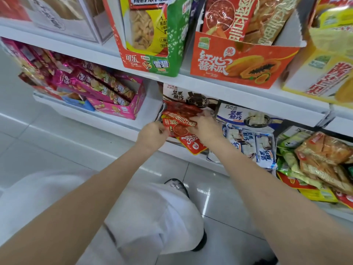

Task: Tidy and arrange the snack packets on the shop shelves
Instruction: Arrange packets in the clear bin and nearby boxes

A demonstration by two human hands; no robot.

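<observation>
A bunch of red and orange snack packets (pixel 178 119) lies at the front of the lower shelf (pixel 107 122), under a dark display box (pixel 188 96). My left hand (pixel 151 135) grips the bunch at its left edge. My right hand (pixel 205 127) presses on its right side, fingers over the packets. One orange packet (pixel 193 145) hangs over the shelf edge just below my hands.
A pink box of packets (pixel 114 96) stands to the left, blue and white packets (pixel 250 142) to the right, then green and orange bags (pixel 322 159). On the upper shelf (pixel 225 87) stand an orange papaya box (pixel 238 64) and a red-green box (pixel 150 62). Below is a glossy tiled floor (pixel 47 138).
</observation>
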